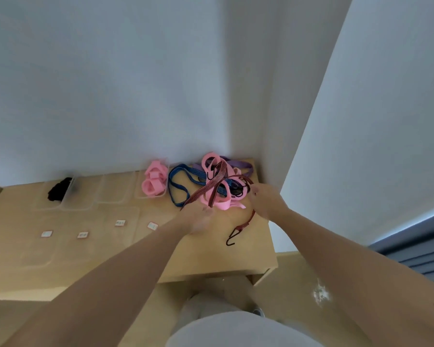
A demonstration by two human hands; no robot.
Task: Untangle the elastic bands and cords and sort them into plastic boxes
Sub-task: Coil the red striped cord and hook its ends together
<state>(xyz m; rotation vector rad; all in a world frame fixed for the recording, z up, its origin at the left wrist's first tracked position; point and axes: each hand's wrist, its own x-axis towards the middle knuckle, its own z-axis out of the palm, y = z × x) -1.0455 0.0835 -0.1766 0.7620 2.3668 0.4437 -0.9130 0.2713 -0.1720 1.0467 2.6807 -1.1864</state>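
Note:
A tangle of bands and cords (219,182) lies at the table's back right corner: pink bands, a blue cord, purple bands and a red striped bungee cord (217,180). My left hand (199,220) grips the red striped cord's lower strands at the near edge of the pile. My right hand (264,199) pinches the same cord where it curves out on the right. Its free end (247,221) hangs down to a black hook (232,237) on the table. One clear box (138,195) holds pink bands (154,181). Another clear box holds a black cord (59,190).
Two more clear boxes (113,194) stand between those along the wall. Several clear lids with white labels (119,222) lie on the wooden table (206,261) in front of them. The table's right edge drops off beside the white wall.

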